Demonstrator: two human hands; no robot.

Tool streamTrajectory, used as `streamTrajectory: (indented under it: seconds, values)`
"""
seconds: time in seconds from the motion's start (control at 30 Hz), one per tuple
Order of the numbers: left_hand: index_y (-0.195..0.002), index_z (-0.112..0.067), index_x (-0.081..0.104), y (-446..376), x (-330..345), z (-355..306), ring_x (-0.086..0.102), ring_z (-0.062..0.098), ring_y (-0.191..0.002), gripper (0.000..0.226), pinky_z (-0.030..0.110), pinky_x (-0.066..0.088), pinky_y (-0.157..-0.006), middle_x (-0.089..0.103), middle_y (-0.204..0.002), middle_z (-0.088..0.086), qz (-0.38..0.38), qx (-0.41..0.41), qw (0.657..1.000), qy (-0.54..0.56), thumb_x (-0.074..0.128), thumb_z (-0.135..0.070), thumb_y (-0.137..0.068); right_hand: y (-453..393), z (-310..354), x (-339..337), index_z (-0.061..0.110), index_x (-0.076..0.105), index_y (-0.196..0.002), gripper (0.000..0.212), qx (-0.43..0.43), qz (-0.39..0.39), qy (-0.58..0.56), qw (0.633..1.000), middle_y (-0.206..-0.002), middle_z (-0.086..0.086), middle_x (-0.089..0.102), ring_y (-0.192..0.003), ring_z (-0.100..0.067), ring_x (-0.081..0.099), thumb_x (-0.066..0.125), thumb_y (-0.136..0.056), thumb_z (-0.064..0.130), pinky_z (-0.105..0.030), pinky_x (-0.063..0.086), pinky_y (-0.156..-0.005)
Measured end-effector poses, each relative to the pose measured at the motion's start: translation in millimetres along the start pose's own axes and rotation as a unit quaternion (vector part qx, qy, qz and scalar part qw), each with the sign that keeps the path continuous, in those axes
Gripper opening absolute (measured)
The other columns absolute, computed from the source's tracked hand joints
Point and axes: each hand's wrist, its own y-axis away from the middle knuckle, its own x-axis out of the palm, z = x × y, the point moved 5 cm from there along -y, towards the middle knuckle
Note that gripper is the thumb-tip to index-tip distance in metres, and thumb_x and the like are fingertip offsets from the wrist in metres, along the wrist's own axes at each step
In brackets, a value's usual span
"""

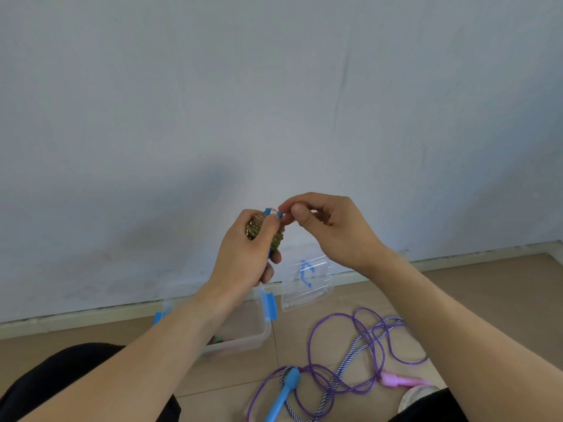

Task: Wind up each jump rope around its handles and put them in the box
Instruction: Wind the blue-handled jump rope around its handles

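Gripping the wound-up green rope (278, 236) tight in the left hand (243, 254), up in the air, above the far right corner of the box. Pinching a small clear bit at the top of the bundle with the right hand (329, 226), right beside a blue handle tip (268, 211). Looks like tucking in the loose end. Cannot tell if already tucked in.

Could go wrong from here:
- Letting go too soon. Might spring open and unwind, since wound so tight and fat.
- Pulling too hard on the end. Might slide the loops off the handles.
- Loosening the left grip. Might drop the bundle on the floor and miss the box.
- Dropping it down to the right. Might tangle with the ropes lying there.

Down on the floor (487, 300): brown tiles, flat and smooth. Sitting on it, a clear box (265, 330) with blue clips, open, partly hidden under the left arm. Something red and green inside, too hidden to name. Just to the right, leaning on the wall, the clear lid (304, 287). Nearer and to the right, a purple rope (364, 309) and a striped rope (359, 342), loose and crossed over each other, not wound yet. Among them a blue handle (283, 397) and a pink handle (396, 380).

Behind it all, a plain pale wall (274, 86) with a few marks and a low strip (457, 261) along the bottom. Black trousers at the near corners.
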Motion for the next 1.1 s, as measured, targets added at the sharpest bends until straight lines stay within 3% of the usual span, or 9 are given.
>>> streamTrajectory:
  seconds: [0.1, 0.2, 0.37, 0.47, 0.57, 0.7, 0.87, 0.97, 1.1]
  values:
    - [-0.1, -0.017, 0.055, 3.2, 4.1, -3.3, 0.047, 0.013, -0.037, 0.022, 0.023, 0.037, -0.038, 0.061, -0.077, 0.019, 0.011, 0.03, 0.999, -0.009, 0.052, -0.039, -0.099, 1.8, 2.8, 5.1, 0.029, 0.07, -0.113, 0.023, -0.02, -0.03, 0.024, 0.999, -0.095, 0.007, 0.07, -0.092, -0.014, 0.065, 0.052, -0.101, 0.021, -0.032, 0.051, -0.079]
    - [-0.101, -0.013, 0.054, 3.8, 5.0, -2.4, 0.048, 0.009, -0.037, 0.021, 0.022, 0.037, -0.037, 0.06, -0.08, 0.02, 0.007, 0.047, 0.999, -0.013, 0.053, -0.034, -0.1, 3.0, 3.2, 14.3, 0.024, 0.066, -0.124, 0.028, -0.013, -0.011, 0.053, 0.998, -0.096, -0.003, 0.059, -0.081, -0.008, 0.059, 0.05, -0.102, 0.019, -0.015, 0.044, -0.071]
    - [-0.102, -0.013, 0.056, -0.4, -0.1, 0.3, 0.048, 0.011, -0.039, 0.022, 0.023, 0.036, -0.037, 0.06, -0.081, 0.026, -0.018, 0.052, 0.998, 0.011, 0.054, -0.035, -0.1, 1.5, -1.3, 18.1, 0.017, 0.048, -0.143, 0.043, 0.018, 0.031, 0.094, 0.995, -0.101, 0.002, 0.049, -0.083, 0.0, 0.054, 0.052, -0.101, 0.022, -0.011, 0.043, -0.083]
    - [-0.103, -0.016, 0.056, -3.9, -4.2, 8.4, 0.044, 0.019, -0.041, 0.031, 0.022, 0.03, -0.037, 0.06, -0.07, 0.017, -0.018, -0.029, 0.997, 0.07, 0.053, -0.047, -0.097, 0.8, -2.0, 16.8, 0.018, 0.053, -0.139, 0.051, 0.017, 0.031, 0.044, 0.998, -0.105, 0.002, 0.058, -0.093, -0.009, 0.062, 0.068, -0.091, 0.012, -0.022, 0.053, -0.088]
    - [-0.113, -0.016, 0.056, -4.9, -3.4, 16.0, 0.04, 0.019, -0.042, 0.039, 0.018, 0.023, -0.038, 0.058, -0.068, 0.01, 0.02, -0.118, 0.983, 0.136, 0.052, -0.051, -0.096, 1.5, -1.1, 11.3, 0.016, 0.065, -0.125, 0.044, 0.032, -0.021, -0.007, 0.999, -0.098, 0.005, 0.071, -0.086, -0.008, 0.069, 0.076, -0.083, 0.007, -0.025, 0.058, -0.082]
    - [-0.123, -0.017, 0.057, -4.1, 2.2, 17.7, 0.04, 0.017, -0.043, 0.045, 0.018, 0.022, -0.038, 0.057, -0.068, 0.008, 0.059, -0.137, 0.976, 0.16, 0.049, -0.052, -0.096, 2.2, -2.1, 7.4, 0.02, 0.064, -0.119, 0.041, 0.057, -0.085, -0.096, 0.99, -0.088, 0.005, 0.077, -0.082, -0.01, 0.072, 0.078, -0.081, 0.012, -0.022, 0.056, -0.081]
    - [-0.119, -0.018, 0.055, -0.4, 4.2, 17.0, 0.041, 0.018, -0.043, 0.041, 0.018, 0.023, -0.038, 0.058, -0.069, 0.01, 0.056, -0.133, 0.978, 0.149, 0.051, -0.052, -0.095, 3.6, -4.4, 2.4, 0.021, 0.069, -0.1, 0.012, 0.045, -0.127, -0.003, 0.991, -0.077, 0.01, 0.075, -0.077, -0.001, 0.067, 0.071, -0.088, 0.024, -0.01, 0.046, -0.069]
    - [-0.116, -0.019, 0.056, 2.8, 6.7, 18.0, 0.042, 0.019, -0.044, 0.038, 0.02, 0.025, -0.039, 0.06, -0.07, 0.012, 0.066, -0.135, 0.978, 0.144, 0.052, -0.051, -0.095, 3.7, -0.8, 7.7, 0.017, 0.074, -0.11, 0.019, -0.024, -0.098, 0.066, 0.993, -0.08, 0.007, 0.072, -0.073, 0.004, 0.062, 0.065, -0.094, 0.018, -0.007, 0.043, -0.069]
    - [-0.106, -0.019, 0.056, 5.6, 8.6, 11.8, 0.044, 0.024, -0.042, 0.031, 0.021, 0.03, -0.039, 0.065, -0.068, 0.016, 0.05, -0.063, 0.993, 0.084, 0.051, -0.048, -0.097, 1.0, -0.2, 13.8, 0.011, 0.07, -0.119, 0.025, -0.092, -0.087, 0.124, 0.984, -0.08, -0.006, 0.063, -0.063, -0.005, 0.06, 0.06, -0.096, 0.011, -0.014, 0.05, -0.063]
